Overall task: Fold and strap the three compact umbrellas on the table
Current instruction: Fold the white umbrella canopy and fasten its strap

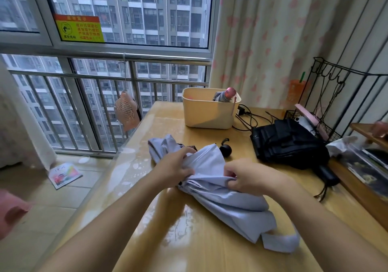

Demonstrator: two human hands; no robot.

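Observation:
A pale lavender umbrella (226, 206) lies loose across the middle of the wooden table (168, 240), its fabric unrolled and spread toward me. My left hand (174, 166) grips the bunched fabric near the far end. My right hand (249, 177) pinches a fold of the same fabric just to the right. Its round black handle (225, 150) pokes out behind the cloth. A black umbrella (291, 143) lies unstrapped at the right. A third umbrella with a pink handle (227, 94) stands in the cream bin (201, 114).
Black cables and a charger (245, 114) lie between the bin and the black umbrella. A black wire rack (327, 95) and a wooden shelf (361, 190) crowd the right side. The window railing (105, 78) runs behind the table. A booklet (65, 175) lies on the floor at left.

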